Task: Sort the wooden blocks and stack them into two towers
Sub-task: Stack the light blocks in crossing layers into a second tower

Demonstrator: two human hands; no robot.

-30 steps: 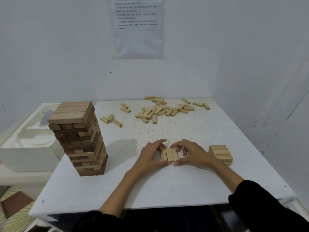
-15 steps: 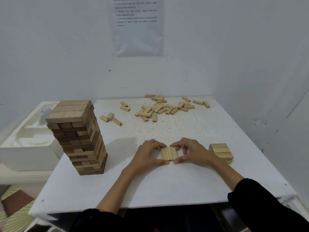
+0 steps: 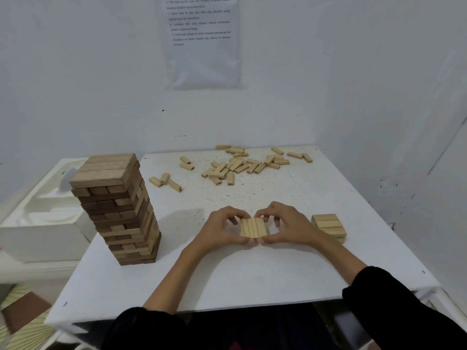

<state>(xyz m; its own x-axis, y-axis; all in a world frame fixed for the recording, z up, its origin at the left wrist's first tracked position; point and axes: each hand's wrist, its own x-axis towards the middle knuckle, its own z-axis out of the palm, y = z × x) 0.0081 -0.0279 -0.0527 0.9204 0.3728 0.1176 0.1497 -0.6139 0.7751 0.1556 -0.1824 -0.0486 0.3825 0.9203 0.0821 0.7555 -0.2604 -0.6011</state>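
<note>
I am pressing three light blocks (image 3: 253, 227) together side by side, flat on the white surface (image 3: 227, 279), their long sides running away from me. My left hand (image 3: 222, 229) is clamping the row from the left and my right hand (image 3: 288, 227) from the right. Both thumbs are meeting at the near ends, and my curled fingers are hooking over the far ends.

Just beside my right wrist, a low stack of light blocks (image 3: 328, 227) is sitting on the surface. Well to the left, the tall tower of darker blocks (image 3: 118, 210) is standing upright, apart from my left arm. Toward the far edge, loose light blocks (image 3: 237, 164) are lying in a scattered heap, with a smaller cluster (image 3: 165, 183) between the heap and the tower. A white foam tray (image 3: 38, 223) is sitting beyond the surface's left edge, and a printed sheet (image 3: 202, 41) is hanging on the wall.

Compared with a second ago, both hands are still cupping the same row in the same spot, and my left fingers are now tucking in closer at the far end.

The row is lying directly between my palms, enclosed on both sides and touching both thumbs.
</note>
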